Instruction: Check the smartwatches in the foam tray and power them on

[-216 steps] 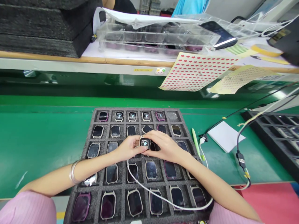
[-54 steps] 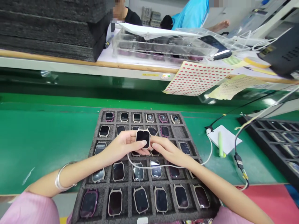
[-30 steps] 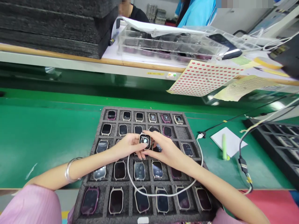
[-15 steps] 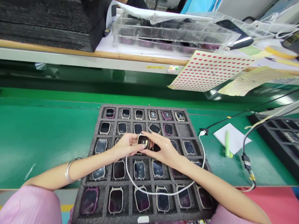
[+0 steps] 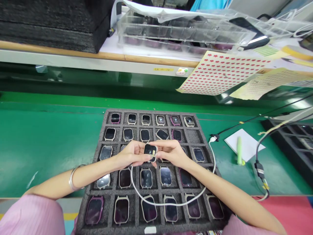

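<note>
Left hand (image 5: 133, 154) and right hand (image 5: 172, 151) grasp watch (image 5: 148, 149) between them. Faces up; long axis roughly near-to-far.

- Foam tray (image 5: 193, 135) on the table (image 5: 49, 137); smartwatches (image 5: 121, 210) in its compartments
- Right of it, pen (image 5: 239, 150) atop paper (image 5: 231, 142)
- Farther right, second tray (image 5: 281, 143), seemingly holding smartwatches
- Behind: plastic trays (image 5: 181, 32) on shelf (image 5: 156, 61)

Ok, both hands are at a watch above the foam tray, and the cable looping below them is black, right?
Not quite: the head view shows the cable is white. The left hand and right hand are at the watch above the foam tray.
</note>
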A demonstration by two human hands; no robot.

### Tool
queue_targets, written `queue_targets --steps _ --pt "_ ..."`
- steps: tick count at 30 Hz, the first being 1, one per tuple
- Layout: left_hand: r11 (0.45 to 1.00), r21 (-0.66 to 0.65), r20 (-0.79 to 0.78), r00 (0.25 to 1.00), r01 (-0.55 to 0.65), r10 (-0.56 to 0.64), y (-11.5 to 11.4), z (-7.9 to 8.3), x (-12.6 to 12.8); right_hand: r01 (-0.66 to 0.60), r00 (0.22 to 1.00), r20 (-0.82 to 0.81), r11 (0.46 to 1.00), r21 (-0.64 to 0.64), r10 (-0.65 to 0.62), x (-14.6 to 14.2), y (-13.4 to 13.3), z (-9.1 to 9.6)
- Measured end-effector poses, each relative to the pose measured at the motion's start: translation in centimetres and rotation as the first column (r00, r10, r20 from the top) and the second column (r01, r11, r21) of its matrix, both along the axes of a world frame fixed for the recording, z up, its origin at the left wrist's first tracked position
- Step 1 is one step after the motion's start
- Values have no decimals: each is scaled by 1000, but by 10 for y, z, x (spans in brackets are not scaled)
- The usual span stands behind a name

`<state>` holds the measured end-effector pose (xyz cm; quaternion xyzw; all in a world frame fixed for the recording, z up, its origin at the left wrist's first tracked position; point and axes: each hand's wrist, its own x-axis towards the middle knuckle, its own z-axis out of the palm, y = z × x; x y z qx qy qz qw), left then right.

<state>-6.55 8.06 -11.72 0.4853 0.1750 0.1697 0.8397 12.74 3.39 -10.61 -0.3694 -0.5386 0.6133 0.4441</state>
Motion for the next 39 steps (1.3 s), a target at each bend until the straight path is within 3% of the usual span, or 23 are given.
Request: queue_targets --steps 9,12,15,21,26,28,31,33,37,39 --pt "995 3 16 995 103 -103 -3 -6 -3 -30 1000 4 998 -48 30 0 -5 -3" --pt "999 25 5 999 32 -32 -3 -1 -1 -24 996 82 1000 10 23 3 -4 2" --pt "994 73 -22 996 -82 84 -4 1 2 -34 969 247 987 154 -6 8 -1 8" --pt "972 121 -82 973 -204 214 -6 -7 6 -187 769 630 902 389 -112 9 -1 10" --pt "966 199 -113 975 -167 191 -8 -13 9 -257 596 758 831 494 -267 1 -6 15" --pt "959 250 -94 982 -134 162 -8 -14 10 -278 576 766 813 511 -284 5 -6 25" --pt "956 273 -78 988 -104 130 -9 -15 9 -222 625 725 824 522 -290 30 -4 42" --pt "962 255 -88 989 -92 118 -9 -17 8 -146 613 713 838 526 -341 61 -2 49" --pt "971 233 -92 992 -61 84 -9 -20 9 -1 422 803 885 466 -422 131 -9 42" --pt "973 224 -95 993 -52 74 -10 -20 11 1 339 853 907 422 -397 153 -14 33"
